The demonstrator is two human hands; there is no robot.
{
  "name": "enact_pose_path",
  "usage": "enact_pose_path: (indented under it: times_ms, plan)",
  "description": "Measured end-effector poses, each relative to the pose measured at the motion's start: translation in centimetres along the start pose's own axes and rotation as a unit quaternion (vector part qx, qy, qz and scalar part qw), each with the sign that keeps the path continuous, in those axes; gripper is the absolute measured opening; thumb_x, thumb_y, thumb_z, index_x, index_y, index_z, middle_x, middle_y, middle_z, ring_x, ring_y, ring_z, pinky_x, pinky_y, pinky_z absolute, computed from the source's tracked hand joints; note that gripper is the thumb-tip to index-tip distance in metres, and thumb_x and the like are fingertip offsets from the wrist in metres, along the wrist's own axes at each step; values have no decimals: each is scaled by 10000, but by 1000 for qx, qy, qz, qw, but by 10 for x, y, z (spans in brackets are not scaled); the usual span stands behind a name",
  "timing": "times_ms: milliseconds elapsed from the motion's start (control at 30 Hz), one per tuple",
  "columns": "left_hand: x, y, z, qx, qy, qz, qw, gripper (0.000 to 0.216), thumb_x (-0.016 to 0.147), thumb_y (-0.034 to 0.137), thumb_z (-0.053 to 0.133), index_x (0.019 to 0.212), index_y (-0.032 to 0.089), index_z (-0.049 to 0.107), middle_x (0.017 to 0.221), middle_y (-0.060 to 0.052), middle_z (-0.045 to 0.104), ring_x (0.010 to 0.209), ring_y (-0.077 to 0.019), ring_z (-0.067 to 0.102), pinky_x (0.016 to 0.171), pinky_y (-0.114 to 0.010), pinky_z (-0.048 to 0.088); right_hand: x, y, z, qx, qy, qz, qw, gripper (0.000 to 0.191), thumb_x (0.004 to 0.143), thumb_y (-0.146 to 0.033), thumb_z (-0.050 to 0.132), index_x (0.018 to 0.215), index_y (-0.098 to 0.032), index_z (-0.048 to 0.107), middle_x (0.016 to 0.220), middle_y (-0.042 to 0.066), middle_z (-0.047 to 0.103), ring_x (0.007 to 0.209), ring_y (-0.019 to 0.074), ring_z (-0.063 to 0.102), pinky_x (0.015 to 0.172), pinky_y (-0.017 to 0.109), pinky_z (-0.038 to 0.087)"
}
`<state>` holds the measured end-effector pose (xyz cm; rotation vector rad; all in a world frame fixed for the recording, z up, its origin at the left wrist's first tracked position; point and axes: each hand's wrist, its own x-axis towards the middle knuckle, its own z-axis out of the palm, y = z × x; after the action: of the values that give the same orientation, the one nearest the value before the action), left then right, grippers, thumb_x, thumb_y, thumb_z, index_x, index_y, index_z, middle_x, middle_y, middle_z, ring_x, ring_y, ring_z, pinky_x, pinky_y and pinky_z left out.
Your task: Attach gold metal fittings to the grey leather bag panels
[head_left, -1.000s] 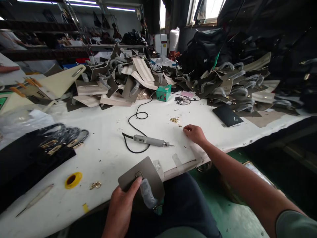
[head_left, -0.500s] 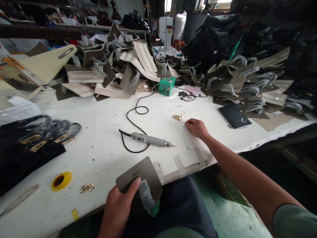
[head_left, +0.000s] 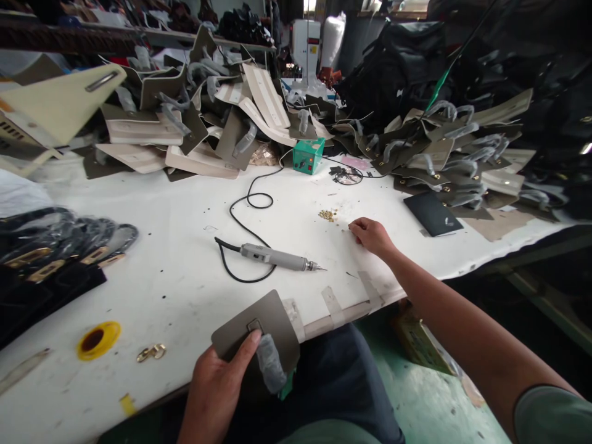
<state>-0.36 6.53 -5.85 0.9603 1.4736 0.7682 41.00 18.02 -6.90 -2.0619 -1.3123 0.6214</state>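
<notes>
— What sits at the far left of the tabletop (head_left: 176,246)?

— A heap of black bags (head_left: 41,271) with brass fittings, wrapped in clear film. Nearer the front edge lies a yellow tape roll (head_left: 98,338), and just to its right a loose brass clasp (head_left: 150,353).

— And the left hand (head_left: 217,388)?

— It is low at the front edge, gripping a grey leather panel (head_left: 272,311). The thumb is pressed on top beside a small square fitting (head_left: 254,324) and the other fingers are tucked underneath. The panel lies half on the tabletop and half out over the person's lap. A film-wrapped handle (head_left: 271,365) hangs from it, just right of the thumb.

— What is in the middle?

— An electric screwdriver (head_left: 277,259) lies flat with its tip pointing right. Its black cable (head_left: 245,209) loops back to a small green box (head_left: 308,155). Behind that is a pile of grey and cream panels (head_left: 208,123).

— Where is the right hand (head_left: 372,235)?

— It is stretched out to the right of the screwdriver tip, resting on the tabletop. A scatter of small brass pieces (head_left: 327,215) lies near it on the left. The fingers are curled with their tips down on the surface. I cannot tell whether they pinch anything.

— Further right?

— A black panel (head_left: 432,213) lies flat, and behind it is another heap of grey panels (head_left: 453,154) with wrapped handles.
</notes>
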Motion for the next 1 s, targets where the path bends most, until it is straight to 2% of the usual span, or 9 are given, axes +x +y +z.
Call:
enact_pose_path:
  times_ms: [300,500,800,1000]
  plan:
    - [1,-3,0,2,-1,2,1000,457,755,539,779,1042,185,749,1011,-53,793,1018,-290,724,880,-302,573,2,-6,1,-83,12,-15,996,328,909,-482,524,846,-201,680,569,1,616,543,161,541,551,265,377]
    - [1,-3,-1,16,-8,-2,1000,464,763,550,762,1050,186,743,1035,-51,790,1041,-292,717,916,-323,569,2,-3,-4,-149,12,-37,988,265,901,-433,567,853,-207,696,836,43,714,750,187,597,620,264,361]
    - [-3,4,3,23,32,-7,999,462,716,526,771,1034,192,745,1060,-57,785,1091,-330,696,1007,-416,544,-20,4,-14,-184,-41,-49,981,246,908,-412,570,839,-215,700,772,26,696,682,173,572,593,264,341]
    - [-1,2,4,6,34,-15,999,471,713,514,777,1055,193,731,1048,-58,786,1100,-337,694,1054,-465,511,-20,13,-15,-167,-13,-53,984,233,917,-370,546,843,-215,705,804,30,711,729,185,604,628,264,374]
